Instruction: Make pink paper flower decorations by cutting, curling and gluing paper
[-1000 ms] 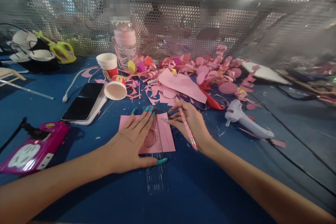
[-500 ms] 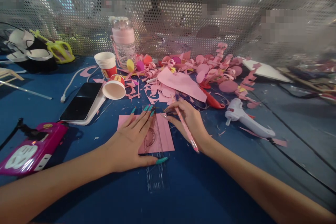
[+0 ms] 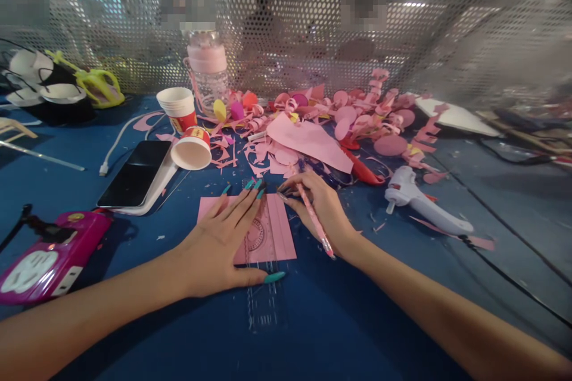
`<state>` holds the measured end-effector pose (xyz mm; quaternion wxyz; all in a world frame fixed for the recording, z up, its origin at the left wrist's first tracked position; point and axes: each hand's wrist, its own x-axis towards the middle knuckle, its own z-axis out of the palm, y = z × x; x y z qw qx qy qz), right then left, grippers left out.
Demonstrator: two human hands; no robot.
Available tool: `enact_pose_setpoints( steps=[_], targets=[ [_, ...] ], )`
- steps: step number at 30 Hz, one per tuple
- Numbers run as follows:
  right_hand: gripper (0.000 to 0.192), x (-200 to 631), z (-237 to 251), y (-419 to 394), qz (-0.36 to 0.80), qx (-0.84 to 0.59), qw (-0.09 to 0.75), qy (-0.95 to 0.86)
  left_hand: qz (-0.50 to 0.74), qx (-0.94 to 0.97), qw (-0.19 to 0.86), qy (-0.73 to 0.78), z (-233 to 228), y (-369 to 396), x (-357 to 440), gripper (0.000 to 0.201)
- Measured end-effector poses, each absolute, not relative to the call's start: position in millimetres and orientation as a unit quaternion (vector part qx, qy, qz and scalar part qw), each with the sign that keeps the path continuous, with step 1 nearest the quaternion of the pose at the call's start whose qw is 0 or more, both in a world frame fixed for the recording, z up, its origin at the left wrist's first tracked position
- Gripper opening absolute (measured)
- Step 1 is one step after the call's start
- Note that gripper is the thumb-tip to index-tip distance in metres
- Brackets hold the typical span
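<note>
My left hand (image 3: 223,244) lies flat with fingers spread, pressing a clear plastic ruler (image 3: 263,306) onto a pink sheet of paper (image 3: 286,244). The ruler runs lengthwise across the sheet, and its lower end sticks out past the near edge onto the table. A round protractor pattern shows in it beside my fingers. In my right hand (image 3: 324,208) is a pink patterned pencil (image 3: 315,217), its eraser end slanting back toward me. That hand rests by the sheet's upper right corner; the pencil's tip is hidden behind the fingers.
Pink paper scraps and cut shapes (image 3: 308,140) pile up behind the sheet, with red-handled scissors (image 3: 366,169) among them. A glue gun (image 3: 415,202) lies right. Left are a phone (image 3: 134,172), paper cups (image 3: 192,149) and a magenta power strip (image 3: 58,256). A bottle (image 3: 208,71) stands behind.
The camera view has shifted very slightly. Both hands, the ruler and the pink sheet keep nearly the same places, with the pencil still held.
</note>
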<state>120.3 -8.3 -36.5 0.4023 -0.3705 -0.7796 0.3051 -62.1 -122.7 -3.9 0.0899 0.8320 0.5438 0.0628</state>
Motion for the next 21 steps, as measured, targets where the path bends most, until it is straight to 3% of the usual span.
enact_pose_setpoints(
  steps=[15, 21],
  targets=[
    [0.008, 120.4, -20.5, -13.5, 0.294, -0.368, 0.393, -0.790, 0.062, 0.834, 0.087, 0.541, -5.2, -121.2, -62.5, 0.102],
    [0.017, 122.5, -18.3, -14.4, 0.285, -0.352, 0.385, -0.804, 0.057, 0.834, 0.086, 0.542, -4.8, -121.0, -61.7, 0.102]
  ],
)
